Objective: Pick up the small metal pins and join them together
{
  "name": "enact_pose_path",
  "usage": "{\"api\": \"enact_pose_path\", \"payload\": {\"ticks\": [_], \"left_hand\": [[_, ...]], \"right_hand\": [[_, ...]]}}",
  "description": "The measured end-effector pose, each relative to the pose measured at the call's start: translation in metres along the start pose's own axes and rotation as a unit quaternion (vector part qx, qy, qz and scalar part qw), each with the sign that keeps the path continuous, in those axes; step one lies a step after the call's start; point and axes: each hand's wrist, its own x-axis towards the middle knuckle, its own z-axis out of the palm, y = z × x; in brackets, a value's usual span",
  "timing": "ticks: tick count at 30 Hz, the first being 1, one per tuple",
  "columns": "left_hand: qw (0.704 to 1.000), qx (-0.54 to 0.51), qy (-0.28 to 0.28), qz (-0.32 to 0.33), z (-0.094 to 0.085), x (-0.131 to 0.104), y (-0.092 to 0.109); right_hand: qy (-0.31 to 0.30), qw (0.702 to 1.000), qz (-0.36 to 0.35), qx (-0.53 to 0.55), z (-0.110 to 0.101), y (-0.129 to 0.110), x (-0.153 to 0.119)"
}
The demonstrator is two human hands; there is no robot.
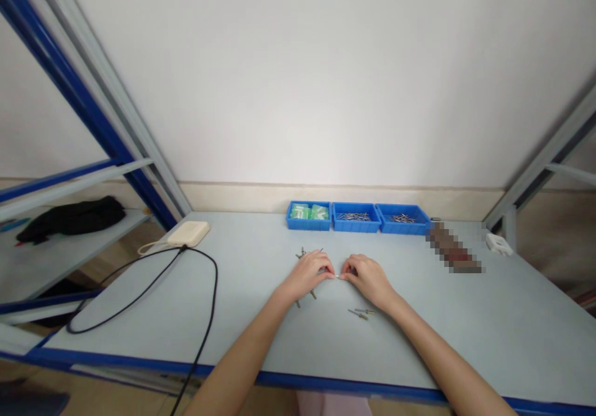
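With my fingertips as the centre of the dial, the black cable loops from 8 to 9 o'clock and the cream box sits towards 10, presumably set aside to leave me elbow room. My left hand has its thumb and forefinger pinched together at a small bright piece, which lies at the dial's centre. My right hand faces it from 3 o'clock, its thumb and forefinger pinched at the piece's other end; meeting from 2 sides probably steadies something so small. The left blue tray at 11, the middle blue tray between 12 and 1 and the right blue tray towards 2 stand side by side, likely so that their contents are sorted and within reach. 2 loose metal pins lie at 5 o'clock, close by my right wrist.

As for what I can't make out: the cable runs off the bottom edge. My left hand covers part of the scattered pins; their tips show at 11 and 7 o'clock around it, so I can't count them. My fingertips hide most of the bright piece. Towards 3, a blocky blur masks an object.
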Motion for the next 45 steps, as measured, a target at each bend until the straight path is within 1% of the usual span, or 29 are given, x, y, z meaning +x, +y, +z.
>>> {"api": "enact_pose_path", "payload": {"ticks": [4, 7, 13, 16, 20, 23, 27, 31, 36, 41, 45], "left_hand": [[0.999, 0.021, 0.021, -0.019, -0.001, 0.002, 0.003], [0.998, 0.037, 0.032, -0.028, -0.001, 0.002, 0.005], [0.997, 0.031, 0.065, -0.029, -0.004, 0.001, 0.014], [0.998, 0.017, 0.062, -0.028, -0.005, 0.001, 0.016], [0.998, -0.008, 0.055, -0.030, -0.005, 0.001, 0.017], [0.995, -0.029, 0.078, -0.045, -0.004, 0.002, 0.016], [0.991, -0.064, 0.101, -0.058, -0.002, 0.003, 0.014], [0.988, -0.099, 0.091, -0.075, 0.001, 0.003, 0.011], [0.982, -0.139, 0.081, -0.095, 0.003, 0.004, 0.010], [0.978, -0.168, 0.081, -0.096, 0.001, 0.005, 0.012], [0.977, -0.176, 0.068, -0.095, 0.002, 0.005, 0.010]], "right_hand": [[0.040, 0.999, 0.012, 0.001, 0.001, 0.003, 0.001], [0.068, 0.997, 0.021, 0.036, 0.000, 0.006, 0.002], [0.076, 0.987, 0.034, 0.137, -0.003, 0.006, 0.004], [0.081, 0.983, 0.046, 0.159, -0.003, 0.006, 0.005], [0.075, 0.977, 0.048, 0.194, -0.001, 0.006, 0.006], [0.057, 0.972, 0.059, 0.221, 0.000, 0.008, 0.007], [0.032, 0.956, 0.048, 0.287, 0.002, 0.011, 0.009], [0.032, 0.937, 0.050, 0.345, 0.007, 0.015, 0.012], [0.023, 0.923, 0.070, 0.378, 0.011, 0.019, 0.015], [0.042, 0.919, 0.086, 0.382, 0.008, 0.019, 0.015], [0.038, 0.916, 0.089, 0.390, 0.008, 0.017, 0.015]]}}
